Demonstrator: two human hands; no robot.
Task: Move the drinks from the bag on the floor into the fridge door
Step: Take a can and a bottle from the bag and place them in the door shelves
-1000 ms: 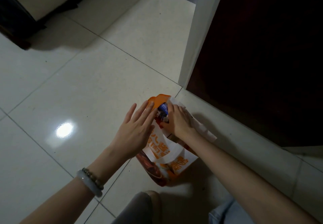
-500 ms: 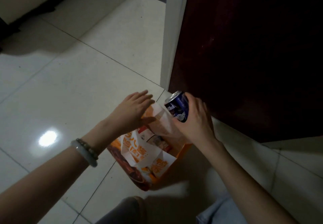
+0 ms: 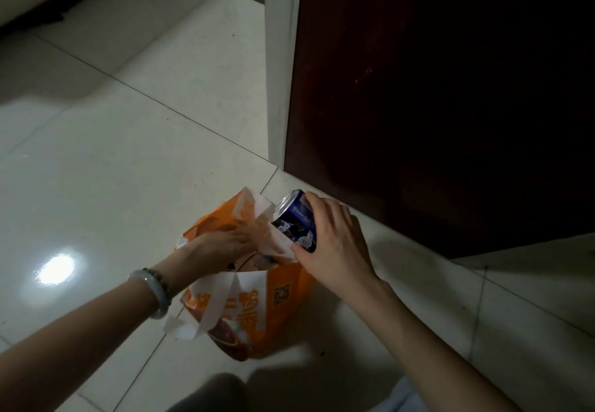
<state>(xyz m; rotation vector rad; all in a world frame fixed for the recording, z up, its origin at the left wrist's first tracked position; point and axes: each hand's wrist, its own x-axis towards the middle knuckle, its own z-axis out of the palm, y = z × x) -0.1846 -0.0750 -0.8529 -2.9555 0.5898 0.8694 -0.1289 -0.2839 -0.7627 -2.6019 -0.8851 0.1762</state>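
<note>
Right hand (image 3: pixel 335 244) grips blue can (image 3: pixel 294 221) above bag (image 3: pixel 273 299); left hand (image 3: pixel 222 244) clutches its rim.

Dim room, overhead light. Bright glare spot on glossy floor (image 3: pixel 56 270) at left. Door (image 3: pixel 450 106) nearly black, detail lost. Soft shadows upper left and beside bag (image 3: pixel 257 308). Slight motion blur on left hand (image 3: pixel 222 244). Wide-angle bending at edges.

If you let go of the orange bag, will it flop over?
Probably it sags: the orange bag looks thin and crumpled, and the left hand is holding its rim open. It likely won't tip fully, since it sits wide on the floor.
</note>
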